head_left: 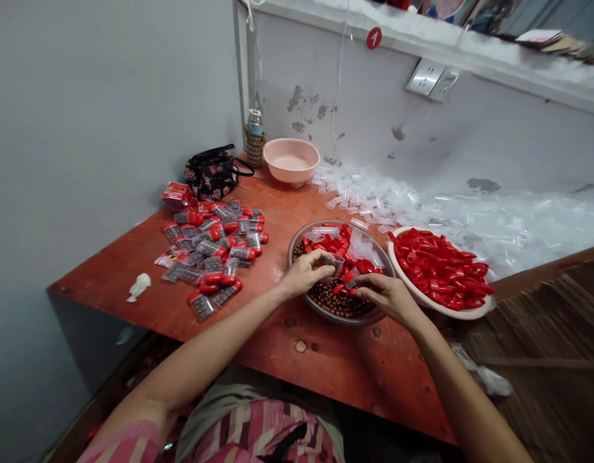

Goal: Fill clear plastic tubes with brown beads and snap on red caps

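Observation:
Over the metal bowl [293, 239], my left hand [303, 275] pinches a small clear plastic tube [333, 262] with dark beads visible inside. My right hand [387, 294] is closed at the bowl's right side, its fingertips on a red plastic cap [351, 291]; the fingers partly hide it. Brown round beads [336, 302] fill the front of the bowl. Behind them lie loose red caps [344, 239] and empty clear tubes [362, 245]. To the left, a pile of bead-filled tubes with red caps [214, 249] covers part of the red table.
A white basin of red pieces [441, 270] stands right of the bowl. Many clear tubes [403, 199] are heaped along the wall. Farther back are a pink basin [291, 161], a black bag [213, 175] and a bottle [255, 132]. Crumpled tissue [139, 287] lies at left.

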{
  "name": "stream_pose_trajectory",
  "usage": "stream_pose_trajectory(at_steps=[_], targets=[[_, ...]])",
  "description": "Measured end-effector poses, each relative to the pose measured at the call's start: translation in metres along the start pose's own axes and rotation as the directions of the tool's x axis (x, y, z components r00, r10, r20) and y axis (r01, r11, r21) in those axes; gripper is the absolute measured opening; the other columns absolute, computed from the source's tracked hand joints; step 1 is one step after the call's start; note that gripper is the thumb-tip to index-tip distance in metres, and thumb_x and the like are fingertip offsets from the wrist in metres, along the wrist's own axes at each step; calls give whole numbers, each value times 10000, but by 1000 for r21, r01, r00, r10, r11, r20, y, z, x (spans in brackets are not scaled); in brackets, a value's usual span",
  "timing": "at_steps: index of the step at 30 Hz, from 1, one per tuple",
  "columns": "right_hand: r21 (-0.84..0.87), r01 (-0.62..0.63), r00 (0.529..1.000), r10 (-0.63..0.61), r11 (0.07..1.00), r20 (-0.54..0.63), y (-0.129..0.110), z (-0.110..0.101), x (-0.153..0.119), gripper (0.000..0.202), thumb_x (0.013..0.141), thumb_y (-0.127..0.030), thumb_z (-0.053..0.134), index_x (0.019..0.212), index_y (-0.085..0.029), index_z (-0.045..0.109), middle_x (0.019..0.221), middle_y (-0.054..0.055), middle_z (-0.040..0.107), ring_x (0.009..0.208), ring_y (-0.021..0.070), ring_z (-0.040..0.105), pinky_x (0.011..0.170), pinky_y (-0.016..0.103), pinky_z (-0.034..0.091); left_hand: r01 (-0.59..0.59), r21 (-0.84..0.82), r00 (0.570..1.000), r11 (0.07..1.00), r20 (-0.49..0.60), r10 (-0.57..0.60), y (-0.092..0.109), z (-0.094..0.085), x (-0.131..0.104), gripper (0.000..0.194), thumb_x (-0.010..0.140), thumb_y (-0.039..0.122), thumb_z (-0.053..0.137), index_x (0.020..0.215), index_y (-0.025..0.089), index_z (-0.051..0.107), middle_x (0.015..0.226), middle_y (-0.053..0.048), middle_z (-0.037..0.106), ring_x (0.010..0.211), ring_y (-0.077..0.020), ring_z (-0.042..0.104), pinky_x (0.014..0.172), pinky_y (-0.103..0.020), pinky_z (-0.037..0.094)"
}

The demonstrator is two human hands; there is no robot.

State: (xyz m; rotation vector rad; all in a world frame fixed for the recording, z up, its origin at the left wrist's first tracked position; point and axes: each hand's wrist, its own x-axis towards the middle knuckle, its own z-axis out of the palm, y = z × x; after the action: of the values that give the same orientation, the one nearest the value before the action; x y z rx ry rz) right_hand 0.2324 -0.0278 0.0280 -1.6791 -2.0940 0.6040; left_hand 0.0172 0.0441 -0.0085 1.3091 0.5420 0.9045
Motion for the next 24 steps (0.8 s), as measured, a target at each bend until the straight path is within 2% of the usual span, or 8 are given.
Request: stream_pose_trajectory(at_steps=[5,7,10,12,14,17,20,24], targets=[[-513,-50,986,125,857,112,5,12,8,168,759,-237,544,891,-216,648,909,83,661,843,230,601,648,288,426,-65,135,998,989,-19,68,1,2,-2,273,753,257,574,997,138,587,962,-58,621,890,-165,574,803,-287,471],[-556,-74,973,182,828,142,3,18,12,170,729,-196,560,876,-207,646,874,96,664,846,241,602,642,290,421,-56,163,998,985,14,55,1,2,-2,290,749,256,579,1014,140,598,964,-60,630,897,-171,573,806,-285,467],[-539,-99,967,208,836,144,4,16,12,146,740,-212,549,843,-196,651,812,87,667,782,232,616,647,304,427,-3,59,1000,998,-1,3,4,1,-1,315,733,290,596,994,114,598,956,-74,627,856,-172,583,737,-282,489],[-358,-138,964,208,923,164,7,10,7,168,766,-266,541,872,-192,648,806,61,668,758,210,619,659,299,443,25,0,1000,1000,0,-25,7,1,-2,325,718,315,618,965,104,603,932,-76,628,829,-165,585,714,-276,492],[46,-217,963,205,975,177,9,4,2,258,776,-338,550,973,-186,620,833,42,667,745,187,617,665,291,463,62,-64,998,996,30,-60,10,3,-3,338,704,336,640,949,106,610,948,-79,628,819,-156,586,719,-274,490],[563,-277,960,246,778,133,8,3,-2,407,717,-413,625,1047,-180,576,847,36,662,705,167,611,654,298,486,151,-237,987,960,83,-134,11,10,-4,378,682,353,670,972,120,606,1018,-87,615,818,-149,592,732,-287,494],[695,-244,951,306,677,36,-3,14,0,404,660,-424,677,985,-196,601,780,18,661,664,158,607,647,306,496,201,-360,979,911,91,-180,8,18,-4,396,653,342,701,963,116,601,949,-75,626,789,-140,598,729,-290,501],[619,-145,943,298,772,-151,-22,28,5,371,645,-409,691,946,-200,634,864,40,674,761,193,616,735,335,491,175,-358,984,917,22,-179,6,22,-4,382,635,339,714,918,107,606,865,-53,626,750,-128,592,697,-265,503]])
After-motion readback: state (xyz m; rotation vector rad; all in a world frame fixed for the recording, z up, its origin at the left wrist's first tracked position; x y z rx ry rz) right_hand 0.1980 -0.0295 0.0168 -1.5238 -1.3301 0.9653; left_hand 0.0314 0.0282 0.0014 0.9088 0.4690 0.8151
